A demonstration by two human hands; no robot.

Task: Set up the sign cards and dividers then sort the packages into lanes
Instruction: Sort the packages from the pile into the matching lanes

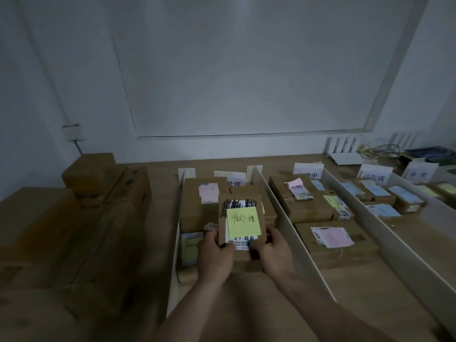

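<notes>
Here, both hands grip one small package at the centre of the frame.

The left hand (214, 255) and right hand (271, 253) reach forward on bare forearms, fingers curled round the lower corners of the small cardboard package (256, 206), holding it tilted up over the lane left of centre. A yellow sticky note (243, 222) with handwriting I cannot read covers its white label, which is scribbled out in black at the top, with the digits "06" below. Sign cards (308, 170) stand at the lanes' far ends; one reads "已完成". White dividers (298, 255) separate rows of labelled packages on the table (160, 193).
</notes>
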